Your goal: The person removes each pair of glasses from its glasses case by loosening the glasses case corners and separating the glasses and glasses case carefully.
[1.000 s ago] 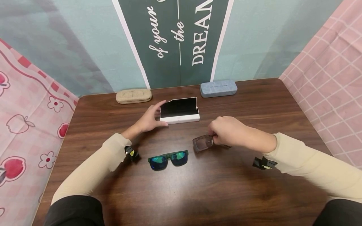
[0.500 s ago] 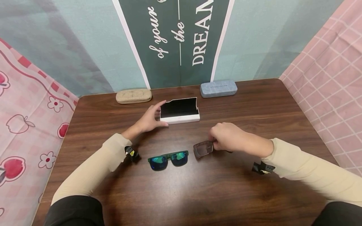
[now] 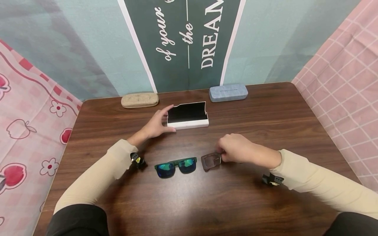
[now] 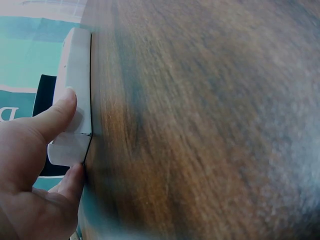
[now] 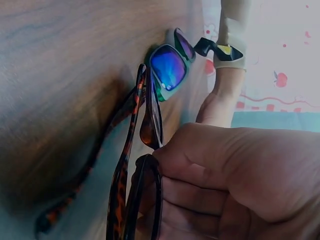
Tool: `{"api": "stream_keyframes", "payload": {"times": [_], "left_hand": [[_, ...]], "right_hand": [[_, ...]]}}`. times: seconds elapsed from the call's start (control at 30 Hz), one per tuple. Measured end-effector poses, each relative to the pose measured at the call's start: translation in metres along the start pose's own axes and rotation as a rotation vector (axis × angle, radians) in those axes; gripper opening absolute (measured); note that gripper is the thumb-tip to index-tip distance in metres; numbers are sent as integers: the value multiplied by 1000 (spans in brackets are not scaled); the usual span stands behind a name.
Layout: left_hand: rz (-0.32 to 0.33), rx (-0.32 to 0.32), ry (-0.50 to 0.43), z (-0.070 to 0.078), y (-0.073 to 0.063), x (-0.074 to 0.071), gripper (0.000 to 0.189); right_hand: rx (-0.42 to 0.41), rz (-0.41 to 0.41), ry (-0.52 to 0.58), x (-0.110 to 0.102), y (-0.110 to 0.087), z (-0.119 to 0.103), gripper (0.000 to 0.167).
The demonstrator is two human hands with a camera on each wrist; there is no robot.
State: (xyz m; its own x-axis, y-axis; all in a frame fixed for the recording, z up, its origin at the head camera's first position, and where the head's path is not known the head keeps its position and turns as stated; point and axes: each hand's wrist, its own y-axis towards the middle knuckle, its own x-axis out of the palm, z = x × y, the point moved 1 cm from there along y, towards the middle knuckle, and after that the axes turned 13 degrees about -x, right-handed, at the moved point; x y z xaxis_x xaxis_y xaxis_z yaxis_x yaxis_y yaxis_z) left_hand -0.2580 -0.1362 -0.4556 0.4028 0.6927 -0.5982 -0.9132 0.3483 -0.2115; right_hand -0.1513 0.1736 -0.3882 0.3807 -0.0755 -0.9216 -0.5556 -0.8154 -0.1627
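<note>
My right hand [image 3: 237, 148] pinches tortoiseshell sunglasses [image 3: 211, 161] near the bridge; in the head view the hand hides one lens. The right wrist view shows their temples [image 5: 118, 185] unfolded. To their left, green-framed sunglasses [image 3: 176, 167] with blue-green mirrored lenses lie on the table. My left hand [image 3: 156, 124] holds the left end of a white glasses case [image 3: 187, 124], whose lid is up on a black inside. In the left wrist view the thumb [image 4: 62, 110] rests on the case's front and a fingertip touches its end.
Along the back edge of the wooden table [image 3: 189, 203] stand a beige glasses case [image 3: 139, 100] on the left and a blue glasses case [image 3: 228, 92] on the right, both closed. Patterned cloth hangs at the back and both sides.
My right hand has brought the tortoiseshell sunglasses nearer to me, beside the green-framed pair. The left hand and the white case have stayed put.
</note>
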Motion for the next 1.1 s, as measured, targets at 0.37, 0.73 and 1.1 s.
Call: {"api": "stream_keyframes", "payload": {"times": [0.37, 0.73, 1.1], "left_hand": [[6, 16, -12, -4, 1, 4, 102], [14, 8, 0, -4, 1, 2, 102], [6, -1, -1, -4, 0, 1, 101]], "right_hand": [[34, 10, 50, 15, -4, 7, 16], [52, 5, 108, 16, -4, 10, 15], [32, 12, 161, 20, -4, 18, 15]]}}
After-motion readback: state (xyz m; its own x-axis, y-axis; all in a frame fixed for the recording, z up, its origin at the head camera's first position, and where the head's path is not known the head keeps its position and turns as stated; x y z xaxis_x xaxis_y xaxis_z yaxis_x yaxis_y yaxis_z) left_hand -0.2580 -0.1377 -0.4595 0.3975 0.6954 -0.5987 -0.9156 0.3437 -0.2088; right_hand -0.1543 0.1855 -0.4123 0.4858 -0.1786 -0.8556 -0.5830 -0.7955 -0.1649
